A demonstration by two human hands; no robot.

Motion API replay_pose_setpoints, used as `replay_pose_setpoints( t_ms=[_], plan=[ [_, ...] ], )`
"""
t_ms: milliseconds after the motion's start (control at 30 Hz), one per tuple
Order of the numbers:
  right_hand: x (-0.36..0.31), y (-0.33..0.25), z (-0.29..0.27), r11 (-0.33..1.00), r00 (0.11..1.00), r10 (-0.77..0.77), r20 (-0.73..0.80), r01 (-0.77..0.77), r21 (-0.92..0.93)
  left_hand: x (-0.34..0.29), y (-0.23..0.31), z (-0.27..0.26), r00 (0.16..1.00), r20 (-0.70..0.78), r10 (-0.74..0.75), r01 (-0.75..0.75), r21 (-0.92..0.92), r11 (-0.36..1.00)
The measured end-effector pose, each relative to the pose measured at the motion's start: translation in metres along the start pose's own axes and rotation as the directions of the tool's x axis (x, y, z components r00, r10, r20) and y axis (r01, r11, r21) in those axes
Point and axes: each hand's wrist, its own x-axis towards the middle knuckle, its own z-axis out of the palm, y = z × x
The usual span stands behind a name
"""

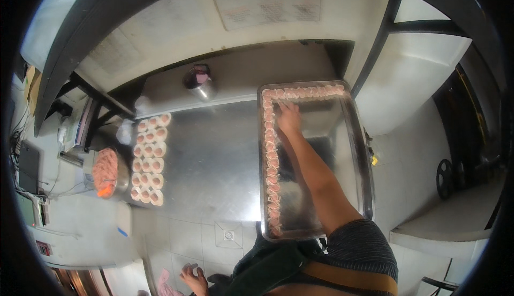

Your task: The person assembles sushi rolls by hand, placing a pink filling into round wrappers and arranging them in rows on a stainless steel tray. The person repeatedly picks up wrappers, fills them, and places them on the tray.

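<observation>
A large metal tray (365, 189) has small pleated meat dumplings (272, 162) lined along its left side and far edge. My right hand (289, 119) reaches into its far left corner, just inside the lined-up dumplings. Its fingers point down and are drawn together; whatever they may hold is hidden. Low in the view, away from the table, my left hand (194, 281) has its fingers apart and slightly curled, with nothing visible in it. Left on the steel table (214, 162), round white wrappers (148, 150) lie in rows, each topped with pink filling.
Beside the wrappers, a metal bowl (122, 175) holds pink minced filling (105, 167) and an orange utensil (106, 190). A metal container (202, 89) stands at the back of the table. An upright frame post (377, 50) rises behind the tray, with tiled floor (409, 173) to its right.
</observation>
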Motion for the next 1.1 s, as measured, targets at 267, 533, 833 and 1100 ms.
replay_pose_setpoints(
  t_ms=[267,533,833,1100],
  plan=[
    [0.017,0.004,0.006,0.987,0.998,-0.062,0.027,0.066,-0.147,0.004,0.008,-0.001,0.999,0.041,0.007,-0.009,0.046,0.999],
    [0.017,0.021,-0.009,0.990,0.998,-0.054,-0.035,0.049,-0.135,0.005,0.006,0.003,0.997,0.041,0.060,-0.060,0.020,0.998],
    [0.019,0.046,-0.019,0.993,0.995,-0.054,-0.082,0.045,-0.109,0.006,0.010,0.003,0.997,0.036,0.062,-0.065,0.108,0.992],
    [0.019,0.063,-0.036,0.988,0.994,-0.001,-0.107,-0.015,-0.152,0.002,0.006,0.006,0.998,0.045,0.045,-0.048,0.074,0.996]
  ],
)
